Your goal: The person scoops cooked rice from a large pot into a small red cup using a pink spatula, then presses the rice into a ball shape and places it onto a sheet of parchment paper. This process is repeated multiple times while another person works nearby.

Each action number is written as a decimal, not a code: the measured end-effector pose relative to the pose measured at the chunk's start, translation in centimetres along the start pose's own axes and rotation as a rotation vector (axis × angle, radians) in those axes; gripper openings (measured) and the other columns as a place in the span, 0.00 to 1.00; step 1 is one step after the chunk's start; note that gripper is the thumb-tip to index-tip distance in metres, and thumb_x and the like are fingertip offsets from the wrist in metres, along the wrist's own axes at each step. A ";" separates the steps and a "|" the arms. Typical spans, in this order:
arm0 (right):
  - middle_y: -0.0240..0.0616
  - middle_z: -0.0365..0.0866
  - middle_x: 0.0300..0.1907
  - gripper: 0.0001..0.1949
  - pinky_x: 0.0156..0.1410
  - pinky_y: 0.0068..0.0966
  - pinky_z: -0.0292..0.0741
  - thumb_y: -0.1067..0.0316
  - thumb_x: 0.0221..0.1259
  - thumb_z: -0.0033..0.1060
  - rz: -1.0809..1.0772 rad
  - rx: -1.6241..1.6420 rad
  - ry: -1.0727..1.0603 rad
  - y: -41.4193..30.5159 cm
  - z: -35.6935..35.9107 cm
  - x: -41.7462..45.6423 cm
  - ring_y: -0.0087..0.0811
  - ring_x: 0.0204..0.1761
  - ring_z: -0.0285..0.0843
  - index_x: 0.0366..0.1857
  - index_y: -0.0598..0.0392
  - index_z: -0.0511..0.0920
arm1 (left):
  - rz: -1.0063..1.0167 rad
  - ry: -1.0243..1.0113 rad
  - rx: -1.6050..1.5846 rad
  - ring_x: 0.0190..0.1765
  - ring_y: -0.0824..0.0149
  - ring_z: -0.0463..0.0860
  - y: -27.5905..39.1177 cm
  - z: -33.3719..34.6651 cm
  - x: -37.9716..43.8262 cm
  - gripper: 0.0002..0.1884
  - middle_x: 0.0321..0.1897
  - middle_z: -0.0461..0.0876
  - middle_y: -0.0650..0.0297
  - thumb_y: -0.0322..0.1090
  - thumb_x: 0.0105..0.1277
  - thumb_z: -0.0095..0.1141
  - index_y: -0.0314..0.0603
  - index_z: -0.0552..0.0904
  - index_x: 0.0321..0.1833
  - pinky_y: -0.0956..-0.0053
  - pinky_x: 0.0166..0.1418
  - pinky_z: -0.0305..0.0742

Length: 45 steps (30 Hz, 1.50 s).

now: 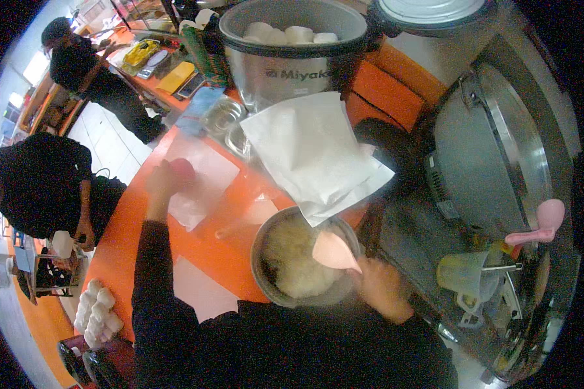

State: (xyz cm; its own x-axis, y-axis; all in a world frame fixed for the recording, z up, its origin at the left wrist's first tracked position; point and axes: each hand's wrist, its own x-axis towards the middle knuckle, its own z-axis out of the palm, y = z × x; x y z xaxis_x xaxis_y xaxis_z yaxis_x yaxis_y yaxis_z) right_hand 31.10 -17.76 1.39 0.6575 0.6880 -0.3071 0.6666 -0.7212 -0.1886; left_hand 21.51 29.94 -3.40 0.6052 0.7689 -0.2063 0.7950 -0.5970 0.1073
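Observation:
My left hand [159, 184], slightly blurred, grips a small round pink plastic bowl or cup [182, 173] above a sheet of wrapping paper [204, 150] on the orange counter. In my right hand [385, 288] is the handle of a pale pink rice paddle [332, 250]. Its blade is over the round metal pot [259, 272], which holds cooked white rice [299, 272]. A stack of white paper sheets [311, 150] lies behind the pot and overlaps its rim. Another paper sheet [205, 288] rests nearer to me, left of the pot.
A Miyako rice cooker [282, 78] holding several white wrapped bundles stands behind. At right are a large metal cooker [472, 150], a second pink paddle [547, 219] and a plastic jug [460, 272]. More white bundles [97, 311] sit at left. Two people [44, 180] stand beyond the counter.

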 end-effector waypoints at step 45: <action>0.47 0.80 0.28 0.20 0.35 0.43 0.74 0.44 0.58 0.46 -0.511 0.098 -0.091 -4.3 8.1 5.8 0.49 0.32 0.78 0.37 0.50 0.78 | 0.339 0.348 -1.509 0.62 0.59 0.65 12.0 10.1 -20.8 0.52 0.57 0.65 0.57 0.38 0.35 0.75 0.41 0.54 0.64 0.63 0.65 0.60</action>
State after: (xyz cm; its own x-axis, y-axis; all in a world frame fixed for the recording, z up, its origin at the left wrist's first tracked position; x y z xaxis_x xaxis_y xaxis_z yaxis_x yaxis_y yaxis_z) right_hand 29.16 -11.29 -7.15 0.2211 0.9472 -0.2320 0.8552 -0.3027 -0.4207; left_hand 18.02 4.46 -7.65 0.5665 0.7919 0.2278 -0.1938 -0.1407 0.9709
